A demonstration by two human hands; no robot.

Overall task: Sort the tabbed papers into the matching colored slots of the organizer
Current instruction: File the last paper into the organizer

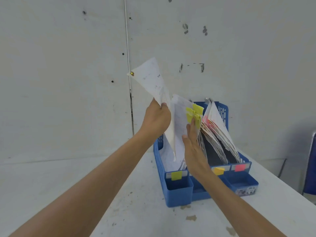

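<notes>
A blue three-slot organizer [177, 194] stands on the white table, its front marked by a yellow-green label [176, 175], an orange-yellow label [219, 170] and a pink label [239, 167]. My left hand [156, 118] grips a white sheet [152, 79] with a small yellow tab at its top corner, held upright above the left slot. My right hand [193, 147] lies flat, fingers spread, against the stack of papers with yellow tabs [194, 113] in the left slot, pushing it to the right. Pink-tabbed papers [215, 124] lean in the right part of the organizer.
The white table [51, 182] runs to a stained white wall [68, 65] just behind the organizer. A blue chair edge [310, 168] shows at the far right, past the table's edge. Small open bins line the organizer's front.
</notes>
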